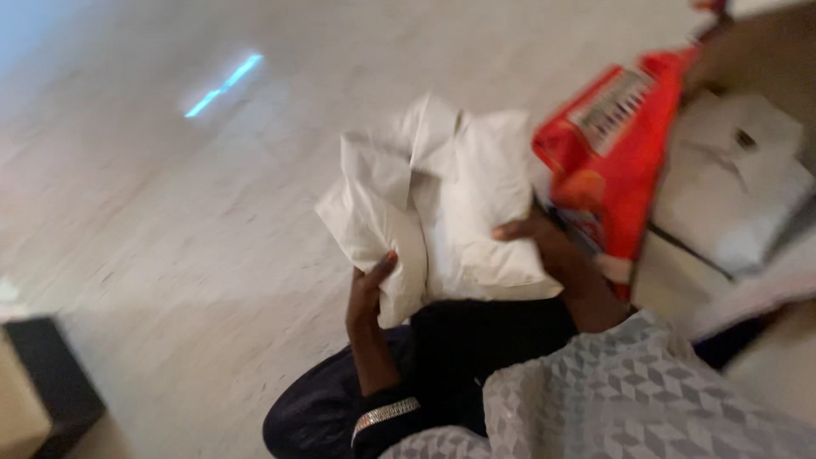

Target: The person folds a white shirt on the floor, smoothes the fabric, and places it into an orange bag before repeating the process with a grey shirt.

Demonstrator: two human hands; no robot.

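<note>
Nearest the camera, at about 5 o'clock, lay a pale grey sleeve with a woven diamond pattern (612,399), above a dark garment with a silvery beaded cuff (387,415). Both hands held one soft white plastic-wrapped bundle, crumpled and pillow-like (459,195), near frame centre, raised over the lap and clear of the floor. Left hand (367,302) gripped the bundle's lower corner from beneath, thumb pressed onto the front face, fingers hidden behind it. Right hand (544,242) was closed narrow along the lower right edge at 3 o'clock; fingertips partly blurred. Judged risk: the wrapping looked slack and slippery, and the grip was confined to the bottom edge, so the top-heavy upper folds could flop forward or the bundle slide out towards the floor. Second risk: a red glossy plastic packet with a pale printed panel (612,144) stood just beside the right hand at 2 o'clock, seemingly touching the bundle; whether the hand also held it could not be told, and a sideways shift might knock it over. Behind it, at 3 o'clock, lay a white folded packet (731,187) on a brown cardboard surface (756,51), crowding that side. Pale marbled floor (170,195) ran from 9 to 12 o'clock; a dark box-like object (51,374) sat at 8 o'clock, well apart. Motion blur limited detail.
</note>
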